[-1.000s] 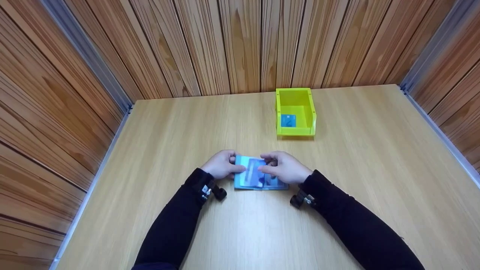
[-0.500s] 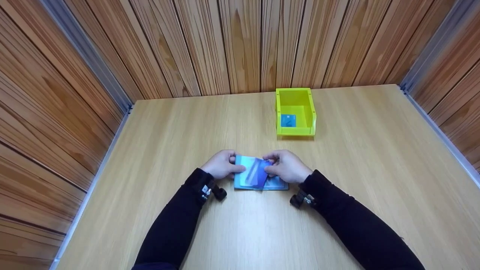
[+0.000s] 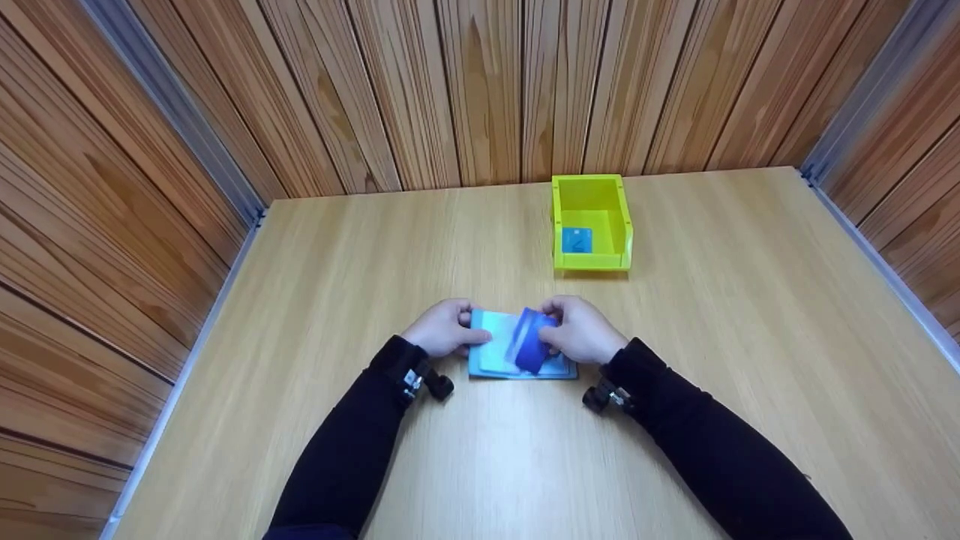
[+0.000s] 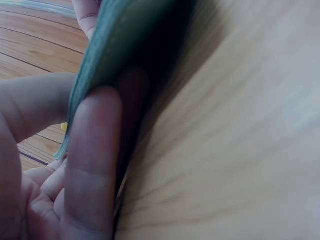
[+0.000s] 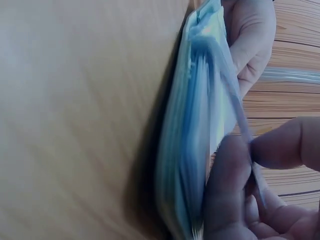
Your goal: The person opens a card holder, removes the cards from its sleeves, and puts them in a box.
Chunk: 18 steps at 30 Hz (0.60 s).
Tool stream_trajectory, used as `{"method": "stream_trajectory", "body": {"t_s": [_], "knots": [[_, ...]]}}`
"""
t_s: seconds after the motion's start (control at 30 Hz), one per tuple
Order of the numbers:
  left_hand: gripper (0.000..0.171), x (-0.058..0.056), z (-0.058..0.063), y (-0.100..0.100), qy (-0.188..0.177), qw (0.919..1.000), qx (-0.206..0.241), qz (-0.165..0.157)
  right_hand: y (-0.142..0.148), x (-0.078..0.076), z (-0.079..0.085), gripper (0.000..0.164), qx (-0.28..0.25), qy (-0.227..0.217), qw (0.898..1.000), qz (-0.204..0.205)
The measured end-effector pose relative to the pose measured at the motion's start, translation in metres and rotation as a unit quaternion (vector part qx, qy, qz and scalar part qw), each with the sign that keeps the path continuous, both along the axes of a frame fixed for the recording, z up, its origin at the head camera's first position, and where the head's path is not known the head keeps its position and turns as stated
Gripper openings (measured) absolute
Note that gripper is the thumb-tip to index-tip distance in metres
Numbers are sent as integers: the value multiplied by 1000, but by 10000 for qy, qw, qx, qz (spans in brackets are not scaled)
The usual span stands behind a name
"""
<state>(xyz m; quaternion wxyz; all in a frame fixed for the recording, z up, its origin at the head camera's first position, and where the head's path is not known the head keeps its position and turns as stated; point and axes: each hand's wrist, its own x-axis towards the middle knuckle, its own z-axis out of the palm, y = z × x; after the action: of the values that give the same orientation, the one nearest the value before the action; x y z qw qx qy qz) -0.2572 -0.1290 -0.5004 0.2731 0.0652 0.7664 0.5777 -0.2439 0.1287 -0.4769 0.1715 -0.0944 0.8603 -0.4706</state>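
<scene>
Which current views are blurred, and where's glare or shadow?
Head: fairly sharp, pale glare on the table between the sleeves; left wrist: table grain smeared, dark shadow under the booklet; right wrist: soft and hazy, shadow along the booklet's edge.

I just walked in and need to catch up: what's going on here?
A person is handling a light-blue booklet at a wooden table. The left hand holds its left edge. The right hand pinches a thin purple piece over the booklet's right part; whether it is a page or a loose card, I can't tell. Farther back stands a yellow bin with a blue card lying inside near its front.
</scene>
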Motion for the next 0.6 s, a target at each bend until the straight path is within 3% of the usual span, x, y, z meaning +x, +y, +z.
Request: {"method": "stream_trajectory", "body": {"t_s": [0.23,0.43,0.6], "knots": [[32,0,0,1,-67,9999,54,63,1,0,0,18,-24,138,9998,-113],[33,1,0,0,17,9999,-75,67,2,-1,2,22,-284,31,9991,-324],[33,0,0,0,57,9998,-153,63,4,-3,4,26,-316,303,9981,-438]]}}
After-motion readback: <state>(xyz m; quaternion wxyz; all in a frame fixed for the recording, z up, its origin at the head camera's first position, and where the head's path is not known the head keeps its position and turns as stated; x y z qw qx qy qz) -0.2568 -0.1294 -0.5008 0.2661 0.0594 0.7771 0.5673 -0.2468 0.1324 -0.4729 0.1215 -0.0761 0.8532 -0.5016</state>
